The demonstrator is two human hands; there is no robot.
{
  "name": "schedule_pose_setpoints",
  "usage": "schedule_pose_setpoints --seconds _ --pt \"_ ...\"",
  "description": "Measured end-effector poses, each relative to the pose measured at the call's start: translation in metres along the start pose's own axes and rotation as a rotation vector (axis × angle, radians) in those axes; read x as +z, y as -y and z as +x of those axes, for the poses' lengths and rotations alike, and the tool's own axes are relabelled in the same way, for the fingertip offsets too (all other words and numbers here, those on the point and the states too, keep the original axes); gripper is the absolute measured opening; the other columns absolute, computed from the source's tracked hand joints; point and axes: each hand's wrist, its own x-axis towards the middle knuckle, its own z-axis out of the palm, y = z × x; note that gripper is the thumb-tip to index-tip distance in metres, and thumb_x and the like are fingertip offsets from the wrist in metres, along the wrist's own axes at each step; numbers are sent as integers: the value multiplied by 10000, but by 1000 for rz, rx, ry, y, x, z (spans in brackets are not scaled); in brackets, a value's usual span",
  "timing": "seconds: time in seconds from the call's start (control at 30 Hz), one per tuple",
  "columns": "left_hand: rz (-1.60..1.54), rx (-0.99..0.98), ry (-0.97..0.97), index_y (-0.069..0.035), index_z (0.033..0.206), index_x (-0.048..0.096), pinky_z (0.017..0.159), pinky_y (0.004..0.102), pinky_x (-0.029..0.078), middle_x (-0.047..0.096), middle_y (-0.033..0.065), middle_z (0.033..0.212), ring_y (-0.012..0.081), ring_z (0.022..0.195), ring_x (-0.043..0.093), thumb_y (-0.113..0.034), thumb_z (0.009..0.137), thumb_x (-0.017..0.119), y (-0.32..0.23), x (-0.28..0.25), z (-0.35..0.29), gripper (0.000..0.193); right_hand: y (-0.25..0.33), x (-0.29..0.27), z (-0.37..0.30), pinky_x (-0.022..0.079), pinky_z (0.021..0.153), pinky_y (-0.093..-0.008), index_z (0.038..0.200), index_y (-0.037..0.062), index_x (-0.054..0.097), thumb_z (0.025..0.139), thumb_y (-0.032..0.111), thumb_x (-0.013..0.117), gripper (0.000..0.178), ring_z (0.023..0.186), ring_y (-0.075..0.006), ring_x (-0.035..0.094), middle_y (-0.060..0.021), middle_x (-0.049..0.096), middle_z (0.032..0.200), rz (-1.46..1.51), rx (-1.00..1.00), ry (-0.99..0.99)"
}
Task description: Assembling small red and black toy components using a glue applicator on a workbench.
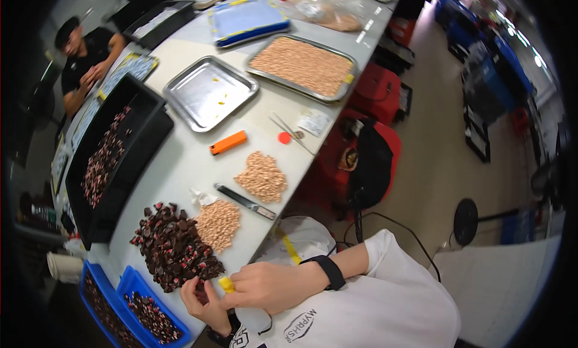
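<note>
At the near table edge, my left hand (206, 304) and my right hand (265, 286) are close together, fingertips almost meeting. The left fingers curl into a pinch; something small and dark shows between them, too small to name. My right fingers are also bent inward. A yellow piece (227, 284) sits at their tips; I cannot tell whether it is worn or held. Just beyond my hands lies a heap of small dark brown parts with red and pink bits (171, 245). Against its right side is a pile of small beige pieces (218, 224).
Another beige pile (261, 177), a dark flat tool (247, 201), an orange cutter-like tool (229, 142) and tweezers (291, 133) lie beyond. Metal trays (180, 95) stand farther off. A black bin (144, 131) and blue trays (174, 327) line the left. A person (90, 59) sits across.
</note>
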Motion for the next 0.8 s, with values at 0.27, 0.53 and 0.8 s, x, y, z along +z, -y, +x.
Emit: schedule_pose_setpoints --seconds 0.27,0.53,0.8 --pt "22 132 66 3 983 574 613 232 420 535 63 954 134 781 517 82 737 619 11 1 -7 262 2 -4 -18 439 588 -342 976 1 448 628 39 600 382 704 -261 574 -111 548 725 -76 -134 -78" --pt "53 164 89 4 993 572 609 224 416 532 58 953 122 768 511 83 749 613 14 3 -12 259 7 -2 -36 456 556 -368 1081 -48 413 677 54 559 442 706 -290 594 -131 555 711 -108 -172 -53" --pt "66 120 -5 3 999 571 596 216 410 529 54 947 110 740 503 82 767 605 12 3 -12 247 11 -9 -35 454 574 -365 1069 -43 422 670 29 562 429 705 -272 570 -120 532 735 -112 -166 14"
